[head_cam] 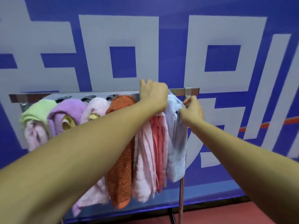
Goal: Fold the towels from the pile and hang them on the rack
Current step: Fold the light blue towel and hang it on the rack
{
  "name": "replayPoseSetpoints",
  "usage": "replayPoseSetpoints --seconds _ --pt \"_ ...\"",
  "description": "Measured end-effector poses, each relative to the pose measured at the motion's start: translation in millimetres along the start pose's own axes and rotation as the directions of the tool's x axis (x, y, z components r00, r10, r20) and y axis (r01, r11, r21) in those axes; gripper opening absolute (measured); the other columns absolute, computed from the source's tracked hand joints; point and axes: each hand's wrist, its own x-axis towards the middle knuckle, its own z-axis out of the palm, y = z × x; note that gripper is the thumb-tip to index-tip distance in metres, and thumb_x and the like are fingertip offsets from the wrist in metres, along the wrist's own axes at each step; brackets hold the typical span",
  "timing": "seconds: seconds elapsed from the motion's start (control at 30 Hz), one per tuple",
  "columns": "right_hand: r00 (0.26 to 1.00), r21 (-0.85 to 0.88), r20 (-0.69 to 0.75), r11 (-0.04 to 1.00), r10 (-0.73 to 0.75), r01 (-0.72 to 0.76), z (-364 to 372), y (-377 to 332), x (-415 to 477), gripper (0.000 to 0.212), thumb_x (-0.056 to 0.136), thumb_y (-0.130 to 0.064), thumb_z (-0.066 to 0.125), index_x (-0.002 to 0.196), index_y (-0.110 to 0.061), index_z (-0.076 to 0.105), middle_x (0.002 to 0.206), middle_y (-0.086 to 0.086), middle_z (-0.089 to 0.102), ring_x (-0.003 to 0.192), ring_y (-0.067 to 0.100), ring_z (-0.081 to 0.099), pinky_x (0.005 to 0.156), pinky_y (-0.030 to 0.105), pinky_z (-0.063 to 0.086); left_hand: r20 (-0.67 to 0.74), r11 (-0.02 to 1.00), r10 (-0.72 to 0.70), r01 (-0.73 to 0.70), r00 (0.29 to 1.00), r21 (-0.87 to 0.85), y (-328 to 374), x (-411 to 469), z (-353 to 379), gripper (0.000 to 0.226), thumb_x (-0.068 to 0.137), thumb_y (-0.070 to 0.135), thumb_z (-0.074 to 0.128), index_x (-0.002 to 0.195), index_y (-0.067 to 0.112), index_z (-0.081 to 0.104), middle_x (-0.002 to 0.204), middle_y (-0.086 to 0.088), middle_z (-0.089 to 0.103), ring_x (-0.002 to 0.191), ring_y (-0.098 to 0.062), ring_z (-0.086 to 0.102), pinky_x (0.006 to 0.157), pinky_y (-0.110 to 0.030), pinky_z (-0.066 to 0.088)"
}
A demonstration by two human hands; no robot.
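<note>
Light blue terry towel (pixel 176 143): draped over the steel rack rail (pixel 178 91) near its right end, last in the row; its left side touches the coral towel (pixel 157 135), which hangs against the pale pink pleated towel (pixel 145 151); the orange speckled towel (pixel 121 143) comes next, and the lilac towel (pixel 69 109) and light green towel (pixel 37 110) sit bunched toward the left end of the rail.

Right hand (pixel 192 110): thumb and fingertips pinch the upper right edge of the light blue terry towel just below the rail.

Left hand (pixel 152 94): laid over the rail above the coral towel, fingers reaching behind it; whether they clamp cloth, the rail or nothing cannot be told, as their ends are hidden.

Judged step: seating and straightening the last towel hung; the pile is not in view.

Probable faults from here:
- Uneven drape; a sideways pull by the right hand would shift more cloth to one side of the rail, so the towel may slide off.
- Disturbed neighbours; the towels are packed close, so dragging one may drag the coral towel with it.
- Overhang; the towel sits near the right end bracket, so a push rightward may bunch it there.
</note>
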Motion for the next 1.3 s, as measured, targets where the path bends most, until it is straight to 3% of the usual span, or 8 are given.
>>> replayPoseSetpoints --seconds 0.1,0.23,0.37,0.43,0.57,0.77,1.1,1.3 --pt "0.995 0.078 0.099 0.997 -0.030 0.022 6 17 -12 0.013 0.093 -0.012 0.055 0.101 -0.021 0.052 0.087 0.000 0.065 0.068 0.018 0.056 0.059 0.031 0.045 -0.169 0.999 0.018 -0.023 0.985 -0.025 7 -11 5 0.032 0.086 0.005 0.055 0.110 0.025 0.056 0.089 -0.002 0.068 0.104 -0.028 0.059 0.105 -0.043 0.027" --pt "0.989 0.206 0.050 0.970 -0.142 0.129 8 22 -25 0.014 0.097 -0.014 0.050 0.105 -0.024 0.056 0.079 -0.002 0.067 0.058 0.009 0.053 0.056 0.030 0.043 -0.109 1.000 0.026 -0.027 0.994 -0.003 9 -26 12 0.018 0.091 0.016 0.054 0.100 0.029 0.063 0.087 0.003 0.067 0.103 -0.022 0.063 0.114 -0.046 0.017" --pt "0.983 0.320 0.063 0.937 -0.171 0.142 2 16 -32 0.016 0.098 -0.031 0.051 0.109 -0.038 0.060 0.088 0.002 0.074 0.075 0.022 0.069 0.070 0.042 0.057 -0.074 0.989 -0.039 0.028 0.996 -0.147 9 -31 14 0.014 0.102 0.033 0.044 0.109 0.027 0.054 0.094 0.003 0.069 0.107 -0.023 0.064 0.116 -0.048 0.015" --pt "0.978 0.285 0.050 0.942 -0.200 0.178 -2 10 -31 0.020 0.097 -0.026 0.054 0.110 -0.036 0.066 0.085 0.002 0.076 0.081 0.028 0.071 0.075 0.047 0.060 -0.053 0.991 -0.059 0.052 0.997 -0.124 9 -33 15 0.031 0.105 0.042 0.037 0.114 0.025 0.061 0.099 0.002 0.071 0.115 -0.023 0.059 0.117 -0.050 0.013" --pt "0.978 0.221 -0.059 0.953 -0.200 0.209 -7 -5 -18 0.026 0.096 -0.022 0.055 0.109 -0.027 0.076 0.096 -0.007 0.077 0.091 0.011 0.071 0.086 0.040 0.059 -0.088 0.993 -0.082 0.074 0.993 -0.092 9 -32 13 0.018 0.097 0.031 0.053 0.108 0.027 0.067 0.107 0.003 0.071 0.122 -0.022 0.051 0.118 -0.050 0.010" --pt "0.951 0.006 0.146 0.962 -0.272 0.274 -6 -6 -24 0.051 0.082 -0.048 0.035 0.122 -0.044 0.066 0.102 -0.005 0.072 0.099 0.016 0.064 0.085 0.042 0.054 -0.088 0.998 -0.053 0.049 0.995 -0.041 8 -43 20 0.023 0.093 0.034 0.056 0.114 0.032 0.064 0.104 0.005 0.071 0.125 -0.023 0.048 0.113 -0.049 0.004" --pt "0.936 -0.025 0.281 0.973 -0.211 0.227 -41 -21 -41 0.044 0.097 -0.024 0.042 0.139 -0.028 0.056 0.109 0.000 0.071 0.102 0.019 0.065 0.095 0.046 0.053 -0.082 0.990 -0.069 0.058 0.994 -0.129 9 -69 3 0.036 0.101 0.046 0.045 0.130 0.028 0.058 0.123 0.005 0.067 0.139 -0.025 0.035 0.108 -0.048 -0.008" --pt "0.944 -0.009 0.265 0.978 -0.197 0.207 -57 -25 -66 0.045 0.102 -0.038 0.048 0.145 -0.025 0.050 0.146 0.008 0.053 0.133 0.023 0.051 0.109 0.047 0.045 -0.091 0.983 -0.017 0.000 0.996 -0.182 2 -109 -2 0.034 0.100 0.043 0.046 0.129 0.030 0.057 0.133 0.009 0.062 0.140 -0.023 0.034 0.110 -0.045 -0.004"
